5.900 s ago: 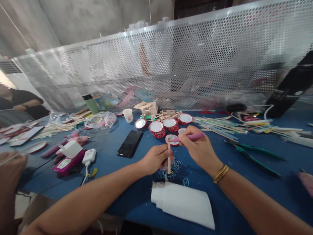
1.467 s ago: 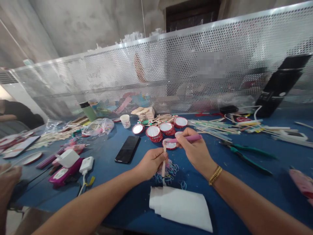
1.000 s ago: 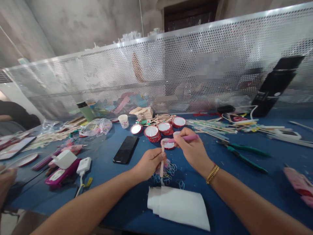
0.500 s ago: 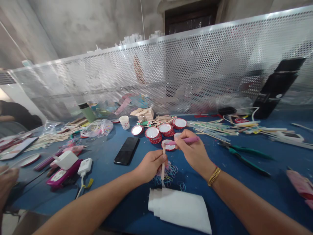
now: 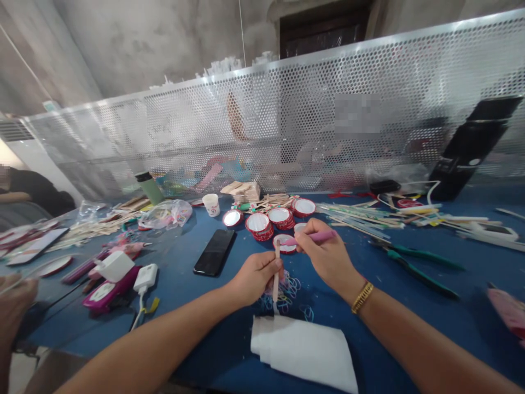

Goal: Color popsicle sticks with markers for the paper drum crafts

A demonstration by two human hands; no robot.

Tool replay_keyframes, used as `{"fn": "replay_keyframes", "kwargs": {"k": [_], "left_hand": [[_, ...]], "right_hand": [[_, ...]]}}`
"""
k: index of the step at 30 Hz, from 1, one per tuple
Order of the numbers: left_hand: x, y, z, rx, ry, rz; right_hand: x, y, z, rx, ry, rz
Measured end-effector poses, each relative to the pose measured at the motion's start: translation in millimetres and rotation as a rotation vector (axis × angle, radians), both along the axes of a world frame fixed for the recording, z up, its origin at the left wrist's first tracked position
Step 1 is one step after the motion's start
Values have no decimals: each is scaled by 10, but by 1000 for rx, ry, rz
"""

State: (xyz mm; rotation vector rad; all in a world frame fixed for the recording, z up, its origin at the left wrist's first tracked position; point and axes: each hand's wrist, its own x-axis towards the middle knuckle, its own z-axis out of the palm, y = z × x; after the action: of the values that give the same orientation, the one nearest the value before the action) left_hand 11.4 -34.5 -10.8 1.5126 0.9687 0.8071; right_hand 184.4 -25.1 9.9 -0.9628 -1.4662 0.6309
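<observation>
Centre: left hand [image 5: 256, 276] clenches upright stick [image 5: 278, 253]; right hand [image 5: 328, 258] grasps pen [image 5: 315, 237] at its top. Holds unchanged; work continues.

The table cover [image 5: 184, 284] is deep blue, the pen [image 5: 323, 236] pink, the stick [image 5: 278, 250] pale wood and the bracelet [image 5: 361, 297] gold. The round lids [image 5: 258, 223] are white with red rims, the phone [image 5: 214, 251] is black, the folded cloth [image 5: 305, 353] white and the pliers [image 5: 410, 255] green-handled. The screen [image 5: 328, 109] is silver, dotted all over with small round holes.
</observation>
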Motion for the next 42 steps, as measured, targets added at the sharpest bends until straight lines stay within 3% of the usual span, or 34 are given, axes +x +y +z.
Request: {"fn": "replay_keyframes", "kwargs": {"k": [42], "left_hand": [[-21, -1, 3, 35, 64, -19]], "right_hand": [[19, 20, -18, -17, -32, -9]]}}
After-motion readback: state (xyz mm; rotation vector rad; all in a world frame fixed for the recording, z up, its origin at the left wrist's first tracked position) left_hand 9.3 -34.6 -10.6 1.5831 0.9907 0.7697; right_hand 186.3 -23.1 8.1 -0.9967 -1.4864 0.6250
